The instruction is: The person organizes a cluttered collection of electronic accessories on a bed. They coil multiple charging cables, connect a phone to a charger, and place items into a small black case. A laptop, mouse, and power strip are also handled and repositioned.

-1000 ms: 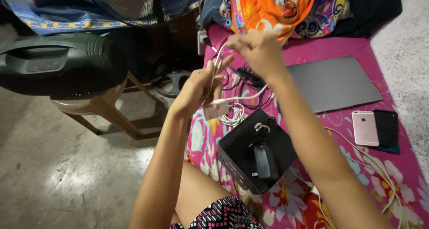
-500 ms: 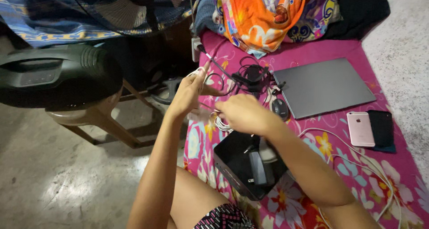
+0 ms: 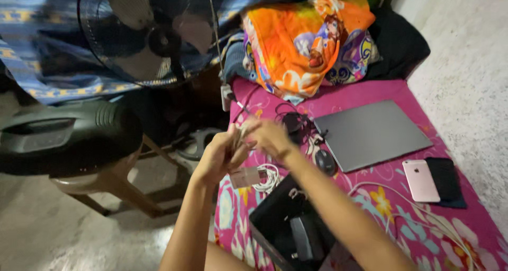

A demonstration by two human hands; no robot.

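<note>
Nearest, a black box sits on the pink floral mat w/ a black adapter inside. Just above it the left hand grips a white cable, a white charger block hanging below it; the right hand meets it, fingers pinching the same cable (blurred, exact grip unclear). A coiled white cord lies beneath. Farther: black mouse, closed grey laptop, pink phone, then an orange blanket & a fan.

Open black box lies on pink sheet.
</note>
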